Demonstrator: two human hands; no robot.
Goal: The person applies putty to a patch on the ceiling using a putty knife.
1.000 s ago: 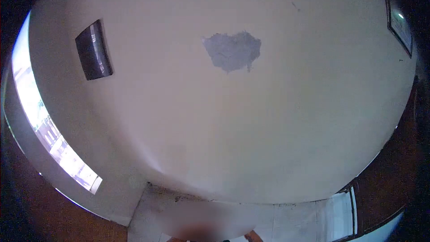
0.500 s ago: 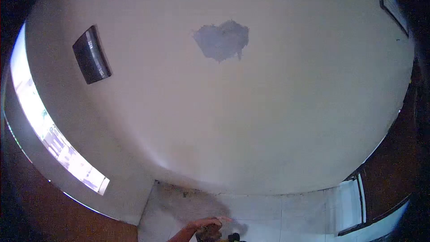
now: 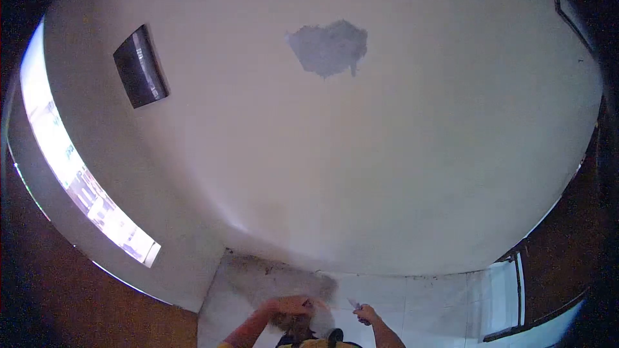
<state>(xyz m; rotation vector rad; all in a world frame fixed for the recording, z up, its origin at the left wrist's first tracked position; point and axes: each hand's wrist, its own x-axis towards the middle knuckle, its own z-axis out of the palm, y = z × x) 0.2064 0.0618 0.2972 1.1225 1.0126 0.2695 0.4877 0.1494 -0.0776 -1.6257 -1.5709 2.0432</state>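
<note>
At the bottom of the view my left hand (image 3: 290, 305) is raised in front of the tiled lower wall; its fingers are blurred, and whether they hold anything is unclear. My right hand (image 3: 367, 314), to its right, is closed around a small thin tool (image 3: 354, 304) with a pale tip pointing up and left. Neither hand touches the grey patch (image 3: 330, 48) high on the pale wall (image 3: 387, 154).
A dark flat panel (image 3: 140, 67) hangs at the upper left. Below it runs a bright long window (image 3: 77, 171). White tiles (image 3: 387, 296) line the lower wall. A dark-edged white frame (image 3: 505, 293) stands at the lower right.
My right hand has come into view with the thin tool. My left hand has moved slightly left and up. The wall patch and dark panel sit a little higher and further right in view.
</note>
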